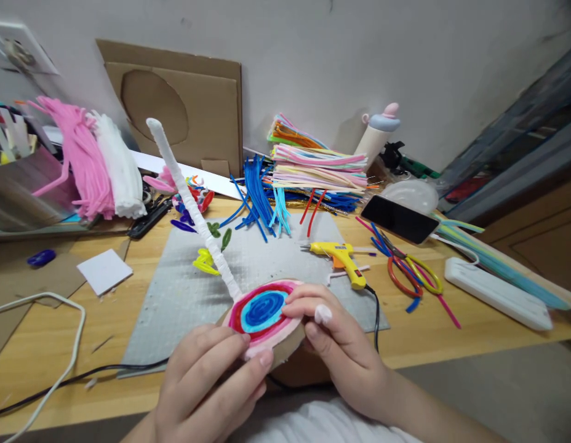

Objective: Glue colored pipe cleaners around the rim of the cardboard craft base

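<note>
Between my two hands is a round cardboard disc (262, 307) covered with rings of pipe cleaner, blue in the middle, then light blue, red and pink. A long white wrapped stick (193, 206) slants up and left from its far edge. My left hand (211, 375) grips the near left rim, fingertips on the pink ring. At the right rim, my right hand (336, 332) closes round the disc with fingers on its face. A small pale pink piece (323, 314) shows at a finger of the right hand. Bare cardboard shows along the disc's near edge.
A grey cutting mat (151, 307) lies beneath, with a yellow glue gun (338, 255) on it. Scissors (412, 271), a phone (399, 218) and a white power strip (498, 294) lie right. Pipe cleaner bundles (317, 166) and cardboard sheets (211, 111) stand behind; a black cable (82, 376) runs left.
</note>
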Available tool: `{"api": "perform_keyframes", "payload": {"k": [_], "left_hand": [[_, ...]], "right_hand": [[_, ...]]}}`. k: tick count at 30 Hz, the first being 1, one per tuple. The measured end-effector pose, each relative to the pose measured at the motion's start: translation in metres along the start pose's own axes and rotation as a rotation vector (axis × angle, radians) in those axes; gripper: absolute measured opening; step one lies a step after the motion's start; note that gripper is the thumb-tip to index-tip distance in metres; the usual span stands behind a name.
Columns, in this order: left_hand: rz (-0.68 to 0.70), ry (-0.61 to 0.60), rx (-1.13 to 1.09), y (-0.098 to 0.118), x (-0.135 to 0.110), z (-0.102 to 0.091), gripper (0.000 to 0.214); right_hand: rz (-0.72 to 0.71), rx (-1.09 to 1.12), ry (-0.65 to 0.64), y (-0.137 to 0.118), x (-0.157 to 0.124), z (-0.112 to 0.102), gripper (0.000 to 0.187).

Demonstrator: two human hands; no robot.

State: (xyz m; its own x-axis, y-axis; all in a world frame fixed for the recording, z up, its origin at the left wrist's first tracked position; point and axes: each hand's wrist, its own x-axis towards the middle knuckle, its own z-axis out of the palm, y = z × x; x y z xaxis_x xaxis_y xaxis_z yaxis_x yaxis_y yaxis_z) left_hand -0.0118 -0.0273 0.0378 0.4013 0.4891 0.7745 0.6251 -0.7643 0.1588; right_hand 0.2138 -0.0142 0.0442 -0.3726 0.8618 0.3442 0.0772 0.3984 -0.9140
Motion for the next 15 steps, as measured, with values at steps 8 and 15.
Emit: {"api": "perform_keyframes", "payload": {"k": [8,15], "left_hand": [[-0.022,-0.029,-0.029,0.0066,-0.0036,0.0013,0.024],[0.016,-0.035,-0.05,0.0075,0.0038,0.0045,0.014]], "right_hand": [[-0.008,-0.028,0.001,-0.0028,-0.0006,0.0002,0.032],[0.005,-0.062,0.064,-0.0015,-0.0048,0.0032,0.032]]}}
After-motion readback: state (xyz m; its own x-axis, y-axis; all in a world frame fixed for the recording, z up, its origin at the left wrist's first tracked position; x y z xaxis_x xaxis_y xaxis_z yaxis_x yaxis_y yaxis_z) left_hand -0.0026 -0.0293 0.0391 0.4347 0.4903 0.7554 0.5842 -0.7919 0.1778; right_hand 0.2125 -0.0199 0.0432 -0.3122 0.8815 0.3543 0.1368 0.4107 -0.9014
